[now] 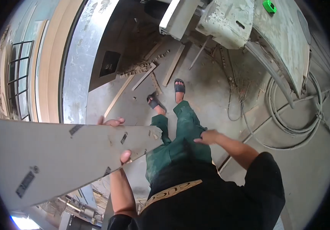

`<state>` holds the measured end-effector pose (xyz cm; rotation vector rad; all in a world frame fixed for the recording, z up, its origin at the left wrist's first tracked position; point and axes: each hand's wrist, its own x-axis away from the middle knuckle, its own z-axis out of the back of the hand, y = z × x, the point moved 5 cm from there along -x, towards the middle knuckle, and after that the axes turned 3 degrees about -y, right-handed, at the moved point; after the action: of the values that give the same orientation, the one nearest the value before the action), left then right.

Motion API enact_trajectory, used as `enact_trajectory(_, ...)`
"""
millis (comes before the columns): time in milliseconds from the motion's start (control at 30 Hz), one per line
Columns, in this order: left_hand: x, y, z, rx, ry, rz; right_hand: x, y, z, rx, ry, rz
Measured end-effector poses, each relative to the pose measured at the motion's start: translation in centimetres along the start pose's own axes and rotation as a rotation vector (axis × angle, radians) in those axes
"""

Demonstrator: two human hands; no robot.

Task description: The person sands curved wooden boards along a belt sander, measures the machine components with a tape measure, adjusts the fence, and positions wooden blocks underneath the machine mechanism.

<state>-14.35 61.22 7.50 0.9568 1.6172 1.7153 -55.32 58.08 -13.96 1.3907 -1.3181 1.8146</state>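
My left hand (125,156) is closed around a long pale board (73,157). Its thumb lies on the face near the lower edge, while fingertips show past the upper edge; the rest of the hand is hidden beneath. Dark printed labels are scattered over the board, and its narrow right end looks chipped. The board stretches to the left side of the view. My right hand (208,137) hovers at or just above my green trousers (184,149), near the thigh. Its thumb and fingers are slightly apart, with nothing visible in them.
Wood strips (119,96) and scraps lie on the floor ahead of my sandals. A worn machine table (283,38) carries a green device (269,6) at upper right. Coiled hose (299,132) and loose cables lie right. A metal-edged bench (76,65) runs along the left.
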Motion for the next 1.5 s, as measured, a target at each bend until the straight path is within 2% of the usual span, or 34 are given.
enact_trajectory(67,0.5,-2.8,-0.4,-0.018,-0.061,0.037,1.3,-0.6,-2.4,-0.169,-0.064,0.122)
enact_trajectory(100,0.7,-4.6,0.1,0.071,-0.081,0.070,3.0,-2.4,-2.1,-0.218,-0.121,0.213)
enact_trajectory(167,1.6,-7.7,0.9,0.224,-0.124,0.158,6.6,-5.7,-2.8,-0.224,-0.176,0.296)
enact_trajectory(233,1.8,-10.0,0.8,0.194,-0.184,0.230,5.0,-5.9,-3.6,-0.192,-0.197,0.332)
enact_trajectory(300,2.9,-14.5,1.6,0.199,-0.235,0.339,0.1,-6.6,-6.7,-0.361,-0.672,0.402)
enact_trajectory(333,3.4,-17.4,3.1,0.211,-0.259,0.317,-4.2,-7.4,-8.2,-0.420,-0.791,0.343)
enact_trajectory(400,5.8,-22.8,4.9,0.220,-0.351,0.370,-16.7,-5.5,-7.2,-0.810,-0.651,0.393)
enact_trajectory(433,6.4,-25.3,4.7,0.253,-0.363,0.423,-23.4,-3.9,-4.4,-0.691,-0.391,0.618)
enact_trajectory(467,6.8,-27.9,4.7,0.253,-0.383,0.421,-29.7,-2.8,-0.5,-0.203,-0.009,0.678)
enact_trajectory(500,7.5,-30.6,5.1,0.255,-0.429,0.429,-35.7,-1.7,3.4,0.283,0.373,0.577)
enact_trajectory(533,8.3,-33.1,5.5,0.259,-0.465,0.431,-37.5,-1.8,8.3,0.069,0.491,0.224)
enact_trajectory(567,8.5,-35.0,5.7,0.240,-0.459,0.472,-38.5,-2.0,11.8,-0.118,0.678,0.025)
enact_trajectory(600,9.4,-37.3,6.5,0.243,-0.457,0.474,-43.8,-1.3,13.7,-0.109,0.627,-0.016)
enact_trajectory(667,10.6,-41.4,7.6,0.220,-0.413,0.510,-54.0,0.2,14.8,-0.158,0.676,-0.086)
enact_trajectory(700,11.1,-43.4,8.2,0.223,-0.401,0.513,-56.0,-0.9,14.9,-0.149,0.668,-0.083)
enact_trajectory(767,11.5,-46.4,9.9,0.212,-0.368,0.486,-58.0,-2.9,15.5,-0.308,0.755,-0.239)
enact_trajectory(833,6.6,-46.8,6.9,0.124,-0.343,0.583,-61.9,-0.6,18.8,-0.459,0.685,-0.209)
enact_trajectory(900,7.0,-48.6,8.5,0.042,-0.304,0.590,-66.4,-1.1,18.9,-0.490,0.762,-0.240)
enact_trajectory(933,7.4,-49.8,9.8,0.008,-0.295,0.569,-68.7,-1.3,18.8,-0.547,0.719,-0.279)
enact_trajectory(1033,8.9,-53.1,12.3,0.039,-0.216,0.543,-73.8,-2.5,20.2,-0.490,0.868,-0.320)
enact_trajectory(1100,8.7,-54.3,12.7,-0.068,-0.283,0.611,-74.2,-3.1,21.9,-0.409,0.937,-0.397)
enact_trajectory(1133,8.2,-54.3,12.2,-0.005,-0.235,0.600,-76.3,-2.6,22.6,-0.476,0.942,-0.221)
enact_trajectory(1167,7.9,-54.8,12.0,-0.002,-0.235,0.611,-78.2,-1.8,22.3,-0.521,0.898,-0.252)
enact_trajectory(1233,7.4,-55.1,10.9,0.034,-0.245,0.591,-78.0,-1.5,22.6,-0.488,0.861,-0.390)
enact_trajectory(1300,7.0,-55.8,9.5,0.106,-0.234,0.572,-77.5,-0.8,23.8,-0.430,0.805,-0.222)
enact_trajectory(1367,7.0,-55.5,9.1,0.118,-0.255,0.573,-74.2,1.3,25.2,-0.240,1.020,-0.103)
enact_trajectory(1400,6.9,-55.4,8.9,0.085,-0.293,0.577,-69.9,2.8,26.5,-0.470,1.104,-0.141)
enact_trajectory(1433,7.0,-55.4,8.5,0.115,-0.297,0.560,-67.8,5.3,28.3,-0.337,1.115,-0.125)
enact_trajectory(1467,7.0,-55.6,8.2,0.134,-0.298,0.553,-63.2,7.2,28.5,-0.523,1.201,-0.127)
enact_trajectory(1500,7.1,-55.8,8.0,0.153,-0.299,0.545,-63.3,11.6,29.1,-0.551,1.183,-0.105)
